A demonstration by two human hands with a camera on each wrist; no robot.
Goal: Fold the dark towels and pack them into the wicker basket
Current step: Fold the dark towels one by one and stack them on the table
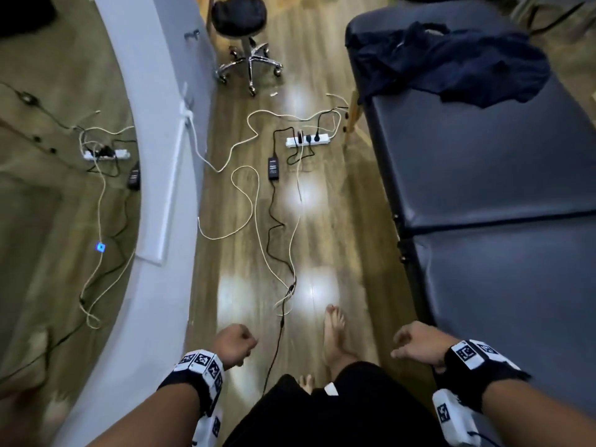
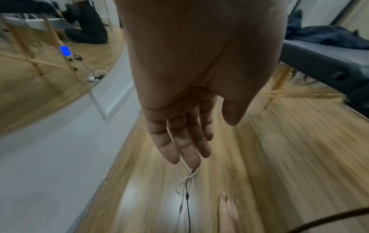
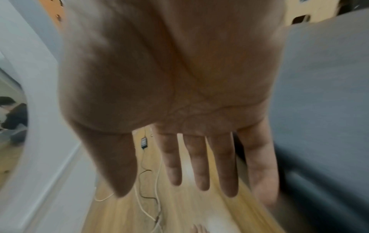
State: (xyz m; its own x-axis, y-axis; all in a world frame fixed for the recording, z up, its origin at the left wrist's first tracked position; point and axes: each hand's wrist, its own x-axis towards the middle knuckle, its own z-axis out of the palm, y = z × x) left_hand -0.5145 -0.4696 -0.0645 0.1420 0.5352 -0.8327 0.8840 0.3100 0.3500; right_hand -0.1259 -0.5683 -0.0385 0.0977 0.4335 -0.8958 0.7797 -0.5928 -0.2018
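Note:
A heap of crumpled dark navy towels (image 1: 451, 66) lies at the far end of a grey padded table (image 1: 500, 175), well ahead of both hands. In the left wrist view the towels (image 2: 327, 37) show at the upper right on the same table (image 2: 319, 59). My left hand (image 1: 238, 343) hangs over the wooden floor with its fingers (image 2: 185, 141) loose and holding nothing. My right hand (image 1: 416, 343) is beside the table's near edge, its fingers (image 3: 199, 157) spread and empty. No wicker basket is in view.
White and black cables, a power strip (image 1: 308, 141) and a black adapter (image 1: 273, 168) lie on the floor ahead. A wheeled stool (image 1: 245, 37) stands at the far end. A grey wall base (image 1: 154, 156) with a mirror runs along the left. My bare foot (image 1: 333, 330) is stepping forward.

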